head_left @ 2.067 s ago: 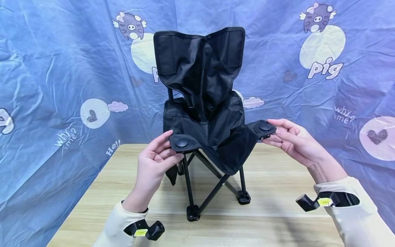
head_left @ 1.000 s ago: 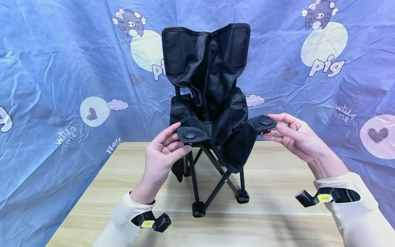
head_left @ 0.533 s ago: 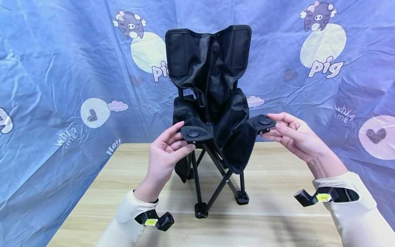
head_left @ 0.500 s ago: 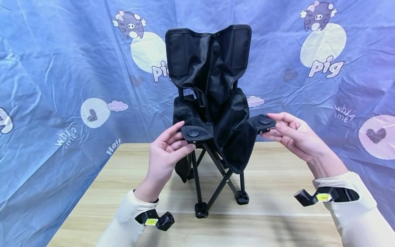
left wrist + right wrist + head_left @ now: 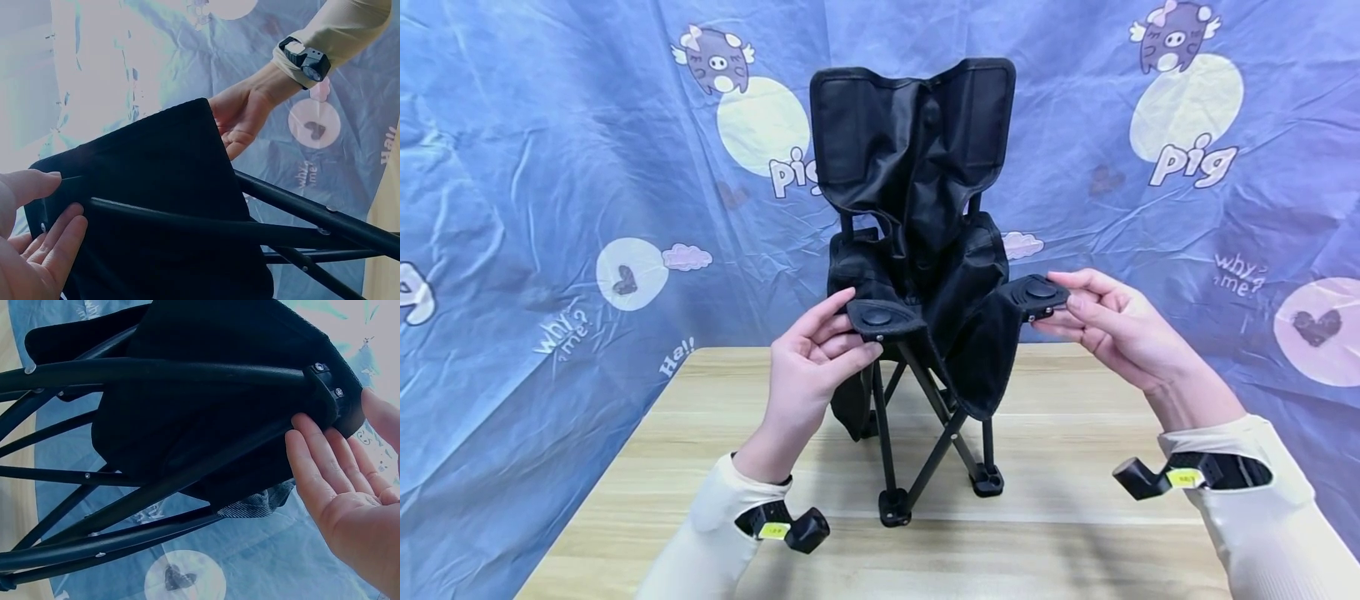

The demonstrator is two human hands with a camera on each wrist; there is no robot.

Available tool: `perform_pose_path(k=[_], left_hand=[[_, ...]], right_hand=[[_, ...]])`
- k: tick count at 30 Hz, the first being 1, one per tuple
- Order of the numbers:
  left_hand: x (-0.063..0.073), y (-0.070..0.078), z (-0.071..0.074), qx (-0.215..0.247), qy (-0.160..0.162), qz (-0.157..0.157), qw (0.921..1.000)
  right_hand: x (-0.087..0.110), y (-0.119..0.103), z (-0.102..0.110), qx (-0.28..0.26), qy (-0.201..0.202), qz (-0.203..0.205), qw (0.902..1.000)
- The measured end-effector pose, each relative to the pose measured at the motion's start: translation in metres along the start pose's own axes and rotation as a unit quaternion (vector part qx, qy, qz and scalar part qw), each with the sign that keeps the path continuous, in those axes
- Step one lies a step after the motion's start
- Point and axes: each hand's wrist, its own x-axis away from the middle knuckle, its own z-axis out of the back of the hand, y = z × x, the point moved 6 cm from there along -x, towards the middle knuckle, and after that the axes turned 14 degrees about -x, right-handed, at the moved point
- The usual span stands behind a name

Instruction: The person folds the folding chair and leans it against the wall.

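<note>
A small black folding chair (image 5: 917, 150) stands upright on the table, partly folded, its seat cloth sagging in creases. At its left front corner (image 5: 880, 317), my left hand (image 5: 808, 358) pinches the fabric edge between thumb and fingers. On the opposite side, the right hand (image 5: 1112, 321) holds the right front corner (image 5: 1037, 292) by its outer edge. From below, the left wrist view shows the thumb and fingers of the left hand (image 5: 37, 262) at the cloth's corner. In the right wrist view, the fingers of the right hand (image 5: 350, 500) reach under the riveted corner.
The wooden table (image 5: 1075, 542) bears the chair's feet (image 5: 895, 507). Crossed metal legs (image 5: 936, 458) spread beneath the seat. A blue printed curtain (image 5: 550, 125) hangs behind and at the sides. Each wrist wears a black camera (image 5: 808, 531).
My left hand has moved right and slightly up, carrying the left corner nearer the right one. The chair has narrowed and shifted a little right. The right hand has risen slightly, still holding its corner.
</note>
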Motion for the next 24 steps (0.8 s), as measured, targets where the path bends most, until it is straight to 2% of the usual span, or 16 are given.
perform_pose_path(k=[13, 24], left_hand=[[-0.005, -0.001, -0.006, -0.001, 0.0, 0.006, 1.0], [-0.009, 0.0, -0.01, -0.011, 0.0, 0.007, 0.9999]], right_hand=[[-0.003, -0.001, -0.004, 0.015, 0.014, -0.003, 0.9998], [-0.008, 0.001, -0.011, 0.01, 0.002, 0.001, 0.9999]])
